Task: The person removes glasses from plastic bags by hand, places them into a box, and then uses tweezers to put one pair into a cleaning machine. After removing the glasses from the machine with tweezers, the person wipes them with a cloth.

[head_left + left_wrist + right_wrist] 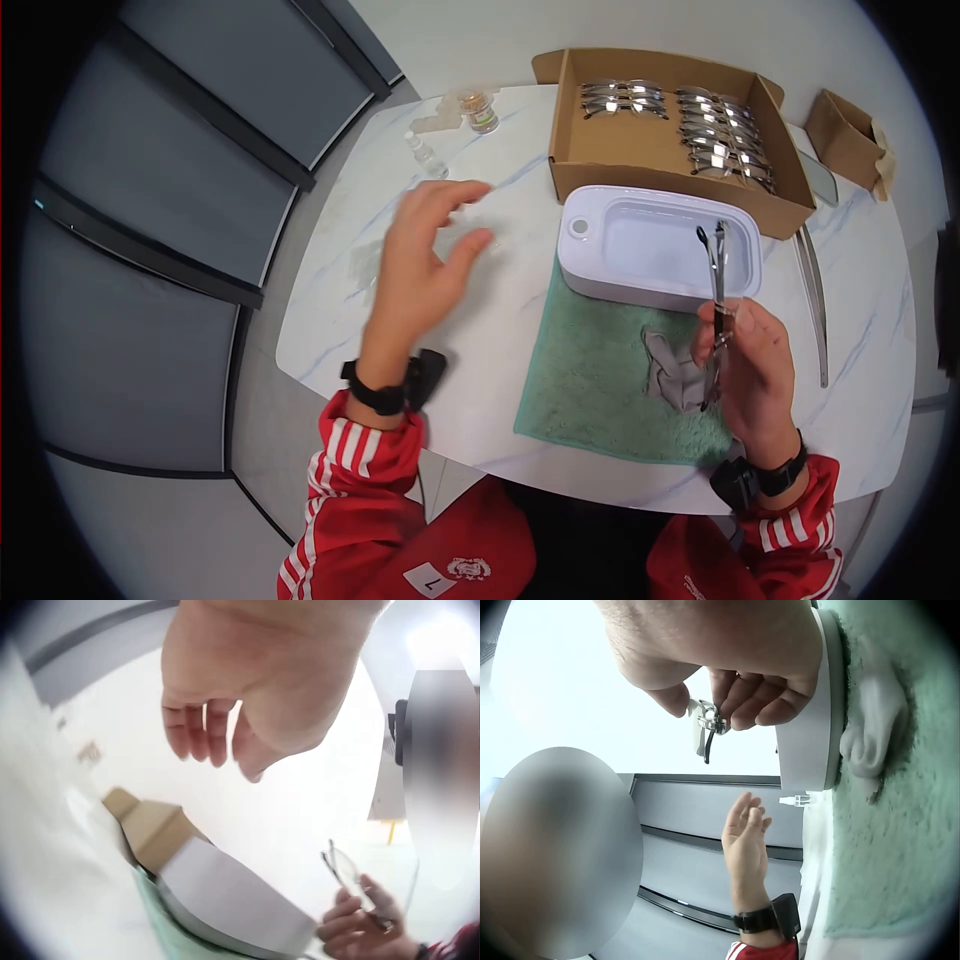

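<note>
- The hands were well apart.
- The left hand (420, 265) was raised over the left part of the table (470, 390), thumb separated from relaxed, slightly bent fingers.
- The right hand (755, 370) gripped one pair of eyeglasses (718, 275) between thumb and fingers. In the head view, the dark-tipped temples pointed away from the person, across the right end of the white tub.
- A crumpled grey cloth (675, 382) lay on the green towel (585, 370), near the right hand.
- The white tub (640, 290) stood at the towel's far edge.
- The open cardboard box (610, 150) stood just beyond the tub and contained further glasses (722, 135), in a short left row and a longer right row.
- A curved strip (817, 310) and a small carton (842, 130) were located to the right.
- A small clear bottle (426, 156) and a lidded jar (482, 115) stood at the far left.
</note>
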A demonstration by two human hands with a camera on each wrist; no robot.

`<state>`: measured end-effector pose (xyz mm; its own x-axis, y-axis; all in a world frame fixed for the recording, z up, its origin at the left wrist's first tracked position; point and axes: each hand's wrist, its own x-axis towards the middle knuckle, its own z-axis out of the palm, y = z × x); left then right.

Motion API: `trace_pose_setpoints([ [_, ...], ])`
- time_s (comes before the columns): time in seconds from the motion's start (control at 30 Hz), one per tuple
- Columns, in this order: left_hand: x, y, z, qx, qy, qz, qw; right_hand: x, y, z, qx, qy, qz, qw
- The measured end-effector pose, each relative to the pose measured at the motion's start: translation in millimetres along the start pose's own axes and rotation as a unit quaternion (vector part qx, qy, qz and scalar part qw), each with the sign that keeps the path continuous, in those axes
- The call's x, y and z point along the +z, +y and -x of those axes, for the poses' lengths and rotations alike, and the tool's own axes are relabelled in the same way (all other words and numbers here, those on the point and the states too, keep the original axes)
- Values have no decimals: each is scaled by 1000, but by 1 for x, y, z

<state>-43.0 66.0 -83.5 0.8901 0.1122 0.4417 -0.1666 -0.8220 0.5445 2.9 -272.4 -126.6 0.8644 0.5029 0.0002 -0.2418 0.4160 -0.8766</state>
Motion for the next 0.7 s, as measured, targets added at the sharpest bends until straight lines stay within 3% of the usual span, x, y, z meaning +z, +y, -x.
trace_pose_setpoints([
  [0.03,-6,-9,-2,6,-4,-1,1000,-1,0,0,2,0,2,1000],
  [0.1,-9,-32,0,0,-70,-190,979,-2,1,-1,-2,-2,13,1000],
  [0.23,-8,-63,2,-19,-125,-243,962,-2,2,-2,6,-24,-8,1000],
  [0.47,-37,-62,-4,-35,-73,-120,989,-5,9,-4,13,-25,-27,999],
  [0.53,-52,-51,-6,-149,-100,28,983,-4,10,-5,13,-27,-23,999],
  [0.6,-56,-22,-1,-139,-95,41,985,-12,11,-5,25,-67,-19,997],
  [0.67,-58,0,3,-192,-140,170,956,-9,9,-5,26,-76,11,997],
  [0.7,-57,8,6,-189,-134,174,957,-7,6,-4,30,-79,40,996],
])
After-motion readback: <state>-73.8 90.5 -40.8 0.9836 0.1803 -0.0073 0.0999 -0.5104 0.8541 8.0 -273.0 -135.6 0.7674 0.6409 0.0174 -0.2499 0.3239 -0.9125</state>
